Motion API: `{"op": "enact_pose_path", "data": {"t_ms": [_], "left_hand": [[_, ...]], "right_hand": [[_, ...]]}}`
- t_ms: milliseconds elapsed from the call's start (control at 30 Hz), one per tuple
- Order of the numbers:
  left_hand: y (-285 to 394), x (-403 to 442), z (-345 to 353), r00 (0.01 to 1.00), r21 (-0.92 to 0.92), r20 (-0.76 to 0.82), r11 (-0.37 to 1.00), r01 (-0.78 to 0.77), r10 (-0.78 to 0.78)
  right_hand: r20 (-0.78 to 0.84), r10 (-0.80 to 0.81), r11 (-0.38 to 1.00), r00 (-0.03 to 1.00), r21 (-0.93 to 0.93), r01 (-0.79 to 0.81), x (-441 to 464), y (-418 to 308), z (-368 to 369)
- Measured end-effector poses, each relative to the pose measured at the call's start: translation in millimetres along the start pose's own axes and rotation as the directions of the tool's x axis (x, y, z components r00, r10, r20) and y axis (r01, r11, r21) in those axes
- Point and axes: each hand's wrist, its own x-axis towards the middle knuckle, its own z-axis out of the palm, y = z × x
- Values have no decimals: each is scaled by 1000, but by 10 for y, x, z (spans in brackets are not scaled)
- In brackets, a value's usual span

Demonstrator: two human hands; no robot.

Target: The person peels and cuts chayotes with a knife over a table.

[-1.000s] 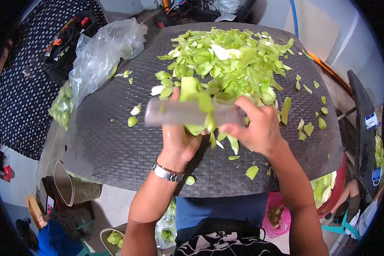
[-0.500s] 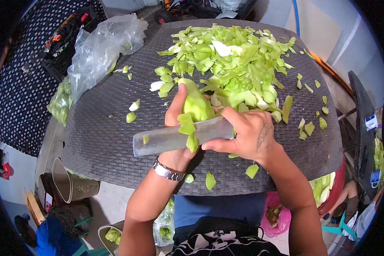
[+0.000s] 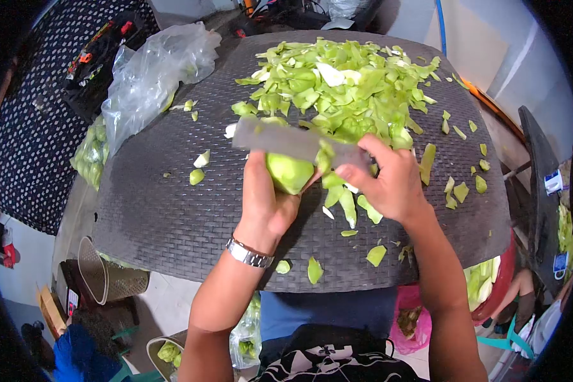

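My left hand (image 3: 265, 202), with a metal watch (image 3: 249, 253) on its wrist, is wrapped round a pale green vegetable (image 3: 289, 173). My right hand (image 3: 391, 179) grips a wide knife (image 3: 286, 141) by its handle; the blade is blurred and lies across the upper part of the vegetable. A strip of green peel (image 3: 325, 156) clings to the blade near my right hand. Beyond both hands a large heap of green peelings (image 3: 356, 89) covers the back of the dark woven table (image 3: 165, 216). Loose peel pieces (image 3: 315, 270) lie near the front edge.
A clear plastic bag (image 3: 149, 83) lies at the table's left edge, above a bag of green vegetables (image 3: 91, 156). Below stand a beige basket (image 3: 118, 280) and a pink bag (image 3: 414, 331). A red tub (image 3: 502, 286) holds pale pieces at the right. Part of a person's leg (image 3: 523, 286) shows beyond.
The knife has moved up from the near end of the vegetable to its far part. More peel now lies on the table just below my right hand.
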Motion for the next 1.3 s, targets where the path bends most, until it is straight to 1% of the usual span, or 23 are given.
{"op": "enact_pose_path", "data": {"t_ms": [33,67,100,133,167,233,267,300,333,400,500,533,600,733,800,933,1000,1100,1200,1233,1300], "left_hand": [[-23,72,-97,996,-36,91,999,-20,23],[-33,92,-154,991,-45,131,999,7,-1],[-31,86,-171,985,-50,171,998,37,-28],[-28,80,-168,976,-54,212,996,67,-54],[-23,73,-141,983,-49,172,996,78,-68],[28,65,-148,968,-40,205,987,159,-147],[53,59,-140,957,-35,223,980,197,-184],[55,32,-79,972,-51,144,979,196,-187],[47,41,-88,974,-46,154,983,177,-168],[29,61,-114,976,-36,174,990,139,-130],[42,46,-73,985,7,130,994,112,-112],[44,35,-57,984,-10,131,993,120,-117],[34,14,-25,982,-43,134,989,138,-131],[30,-10,16,985,-11,148,996,89,-86],[36,-44,30,985,19,155,997,69,-71],[57,-38,-1,973,-27,204,993,115,-107],[48,-23,-34,967,-24,231,993,115,-106],[24,-44,6,977,1,209,999,37,-36],[44,-21,-41,960,27,271,998,61,-66],[29,-23,-35,969,20,244,999,40,-44],[-12,-24,-4,981,7,196,1000,0,-2]], "right_hand": [[12,-52,998,999,-21,53,-21,-29,28],[23,-103,994,994,-41,104,-48,-61,53],[69,-122,987,990,-98,129,-94,-105,64],[76,-162,980,984,-102,169,-103,-152,70],[85,-199,973,976,-105,208,-107,-202,77],[80,-277,951,957,-121,285,-111,-219,111],[67,-292,948,954,-109,298,-108,-224,121],[54,-308,945,950,-99,312,-102,-230,128],[42,-322,942,946,-89,325,-103,-231,131],[60,-316,942,947,-101,321,-112,-217,140],[82,-295,946,952,-115,304,-127,-253,129],[87,-287,948,954,-120,296,-129,-271,127],[67,-302,946,951,-105,307,-136,-269,140],[-20,-363,930,931,-67,361,-138,-270,169],[-21,-375,926,927,-66,373,-142,-268,150],[-50,-422,906,905,-29,421,-127,-254,151],[-50,-402,916,914,-34,400,-128,-275,149],[-45,-378,926,925,-27,377,-136,-273,150],[-5,-347,937,938,-52,346,-125,-272,110],[14,-332,941,943,-67,332,-128,-263,88],[-10,-289,951,957,-122,286,-85,-150,58]]}}
